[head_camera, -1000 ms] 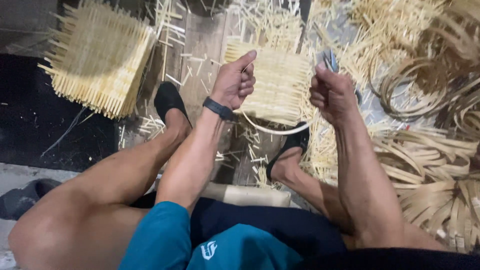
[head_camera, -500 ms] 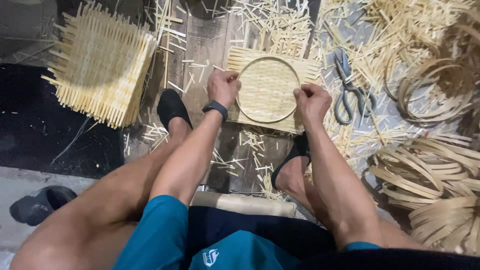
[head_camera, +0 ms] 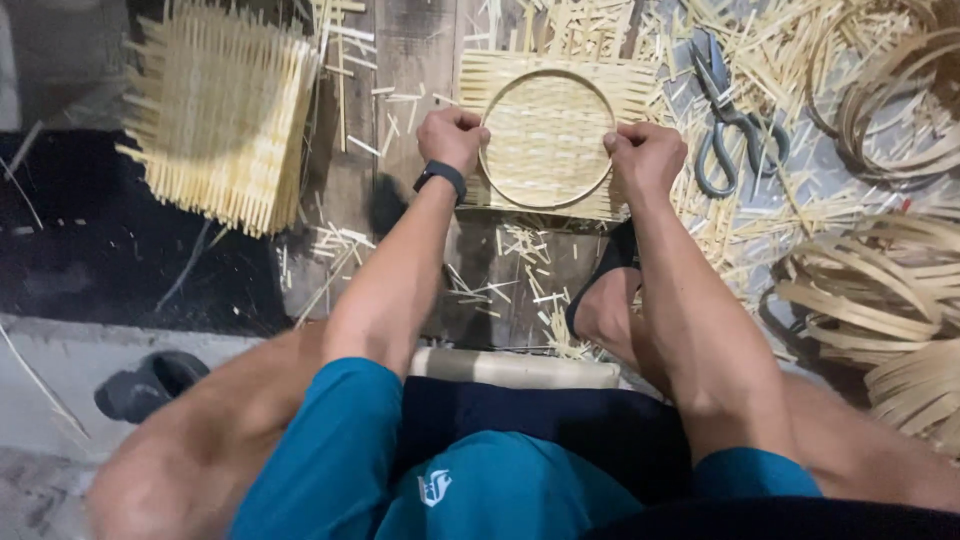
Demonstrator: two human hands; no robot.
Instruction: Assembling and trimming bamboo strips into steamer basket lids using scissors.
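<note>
Left hand: the left hand (head_camera: 453,136) is curled into a fist at the left edge of the round hoop (head_camera: 547,139), fingers pressed together and closed on the rim; a dark wristband (head_camera: 441,177) sits on that wrist.
Right hand: the right hand (head_camera: 646,157) is curled the same way at the hoop's right edge, fingers bunched tight on the rim.
Hoop: a thin pale ring lying flat on the woven mat (head_camera: 556,131), touching it, with both hands at opposite sides.
Woven mat: a square of pale woven strips on the wooden floor (head_camera: 420,50), in front of the person's knees, with loose strip ends sticking out past its edges.
Scissors: a pair of scissors (head_camera: 728,118) lies on the floor just to the right of the mat, near the right hand but apart from it, blades pointing away from the person.
Stack of mats: a pile of similar woven squares (head_camera: 220,110) lies well to the left of the left hand.
Coils: bundles of bent strips (head_camera: 880,285) lie at the right side, with more rings (head_camera: 905,95) above them.
Scraps: short cut strips (head_camera: 520,265) litter the floor between the feet.
Sandal: a dark sandal (head_camera: 150,385) lies at the lower left, well apart from the work.
</note>
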